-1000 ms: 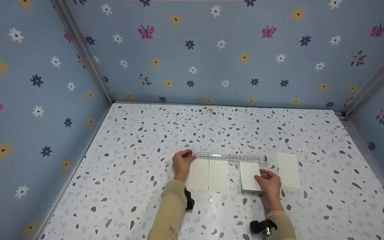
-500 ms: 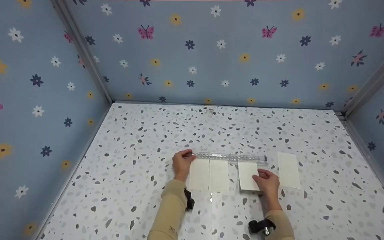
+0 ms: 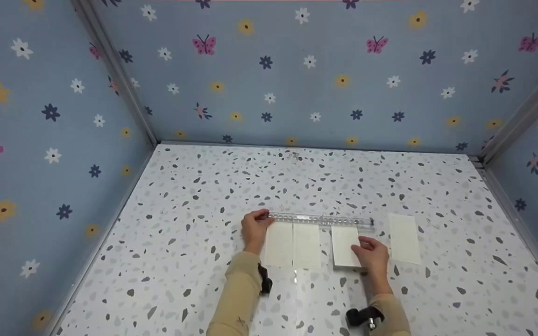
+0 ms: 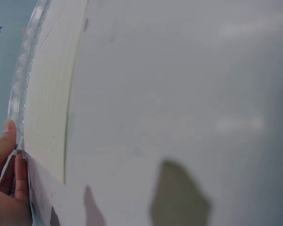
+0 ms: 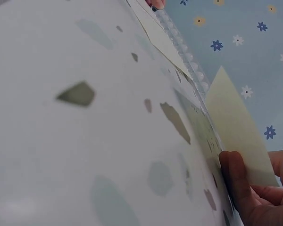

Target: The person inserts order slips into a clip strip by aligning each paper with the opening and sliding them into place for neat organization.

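My left hand (image 3: 254,229) pinches the left end of a clear plastic strip with a row of rounded loops (image 3: 318,220), which looks like a loose-leaf binder spine. Two cream sheets of paper, one on the left (image 3: 279,243) and one beside it (image 3: 307,245), lie with their top edges along the strip. Further right, my right hand (image 3: 374,257) holds a third paper sheet (image 3: 344,246) by its right side, between thumb and fingers. That sheet (image 5: 236,132) stands tilted off the table in the right wrist view, its upper corner near the strip.
Another cream paper sheet (image 3: 405,239) lies to the right of my right hand. The white speckled table (image 3: 231,182) is bounded by blue flowered panels (image 3: 292,74) at the back and sides.
My right hand has slid slightly left with its sheet, closer to the two sheets at the strip. The left hand and the strip stay in place.
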Demonstrator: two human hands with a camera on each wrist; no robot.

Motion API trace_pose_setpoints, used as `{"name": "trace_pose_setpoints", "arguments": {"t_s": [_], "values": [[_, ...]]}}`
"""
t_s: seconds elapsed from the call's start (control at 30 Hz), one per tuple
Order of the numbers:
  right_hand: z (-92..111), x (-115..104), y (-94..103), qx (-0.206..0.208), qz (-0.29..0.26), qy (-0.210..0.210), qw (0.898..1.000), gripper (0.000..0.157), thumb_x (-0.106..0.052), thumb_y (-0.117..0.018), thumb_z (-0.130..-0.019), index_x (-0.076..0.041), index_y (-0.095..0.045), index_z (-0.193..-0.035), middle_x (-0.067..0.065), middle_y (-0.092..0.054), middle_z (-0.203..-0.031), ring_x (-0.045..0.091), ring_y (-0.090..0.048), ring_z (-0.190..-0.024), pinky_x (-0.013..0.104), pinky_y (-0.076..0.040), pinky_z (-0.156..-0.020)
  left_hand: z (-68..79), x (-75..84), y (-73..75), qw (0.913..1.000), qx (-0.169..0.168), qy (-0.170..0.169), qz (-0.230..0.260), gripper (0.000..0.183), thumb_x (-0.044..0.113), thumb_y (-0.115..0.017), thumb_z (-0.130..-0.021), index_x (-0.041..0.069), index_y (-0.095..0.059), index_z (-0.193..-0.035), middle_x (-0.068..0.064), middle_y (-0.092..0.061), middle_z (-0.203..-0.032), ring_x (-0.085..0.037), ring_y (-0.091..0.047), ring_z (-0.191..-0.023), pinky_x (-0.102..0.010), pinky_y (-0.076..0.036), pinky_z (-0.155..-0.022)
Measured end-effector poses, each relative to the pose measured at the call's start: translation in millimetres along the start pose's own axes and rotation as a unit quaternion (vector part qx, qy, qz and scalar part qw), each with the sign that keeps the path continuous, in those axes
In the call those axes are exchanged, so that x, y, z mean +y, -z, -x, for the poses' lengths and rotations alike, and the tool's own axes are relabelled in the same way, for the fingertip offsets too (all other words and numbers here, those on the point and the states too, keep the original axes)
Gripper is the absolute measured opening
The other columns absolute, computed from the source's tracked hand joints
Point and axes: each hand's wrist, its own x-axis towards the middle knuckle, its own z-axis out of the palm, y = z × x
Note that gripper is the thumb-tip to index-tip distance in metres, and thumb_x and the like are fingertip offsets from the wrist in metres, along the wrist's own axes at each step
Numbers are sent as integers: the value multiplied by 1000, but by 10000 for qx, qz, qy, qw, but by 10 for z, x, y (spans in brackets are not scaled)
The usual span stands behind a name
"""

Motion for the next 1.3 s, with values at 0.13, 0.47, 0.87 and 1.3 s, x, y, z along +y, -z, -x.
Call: {"name": "trace_pose_setpoints", "arguments": {"t_s": [0.13, 0.47, 0.87, 1.3], "values": [[0, 1, -14, 18, -66, 1, 10000, 35, -7, -67, -75, 4, -59, -107, 21, -60, -98, 27, -58, -86, 17, -41, -59, 11, 0, 9, 10000, 13, -55, 17, 23, 7, -75, -69, 5, -69, -91, -4, -64, -81, -16, -58, -75, -30, -45, -69], [22, -7, -35, -68, -53, -53, 9999, 37, -9, -66, -76, 2, -58, -110, 22, -58, -103, 28, -57, -90, 14, -41, -55, 5, -21, -3, 10000, -67, 56, 23, 23, 7, -75, -69, 5, -69, -91, -3, -64, -83, -15, -58, -76, -29, -45, -70], [63, -54, -54, -154, -40, -84, 9998, 37, -9, -66, -76, 2, -57, -111, 21, -58, -104, 28, -56, -92, 14, -41, -56, 5, -5, 1, 9999, -59, 126, 23, 25, 7, -74, -69, 6, -69, -93, -4, -65, -83, -15, -58, -76, -29, -45, -70], [49, -54, -94, -127, -161, -40, 9998, 35, -7, -66, -76, 3, -58, -109, 21, -60, -100, 26, -58, -87, 21, -44, -63, -1, -3, 2, 10000, 28, -67, -14, 23, 6, -75, -68, 5, -69, -91, -4, -65, -82, -16, -58, -76, -31, -45, -71]]}}
